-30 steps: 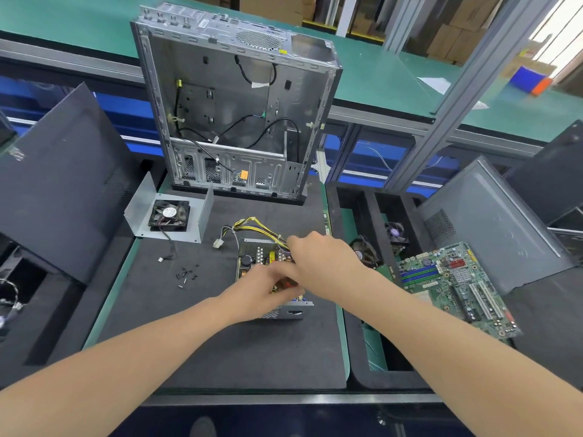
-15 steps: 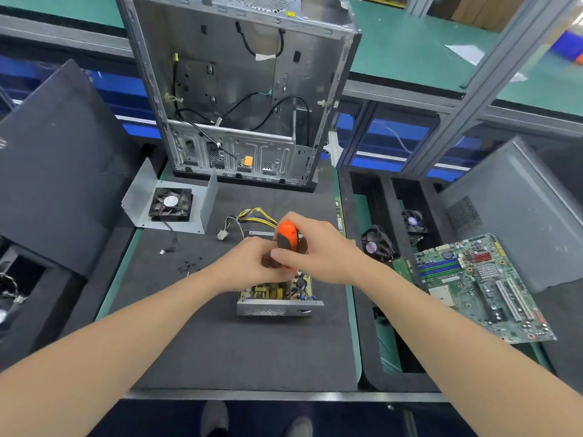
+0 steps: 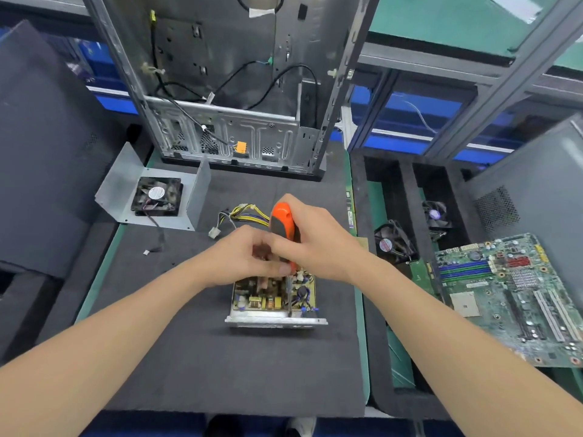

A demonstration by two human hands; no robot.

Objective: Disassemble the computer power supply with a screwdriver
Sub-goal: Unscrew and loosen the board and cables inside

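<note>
Screwdriver (image 3: 281, 220) upright over power supply (image 3: 268, 302) on table (image 3: 220, 373), tip at its near edge; right hand (image 3: 318, 244) wrapped round orange handle; left hand (image 3: 235, 260) pinching shaft below handle.

Now grips orange-and-black-handled screwdriver (image 3: 283, 225) upright in right hand (image 3: 318, 244), metal shaft lowered to near right edge of open grey metal power supply box (image 3: 274, 321); brings left hand (image 3: 239, 257) up to pinch handle's base.

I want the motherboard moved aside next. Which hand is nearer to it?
Right. The right hand, gripping the screwdriver, is to the left of the motherboard; the left hand is farther left, beyond the right hand.
</note>
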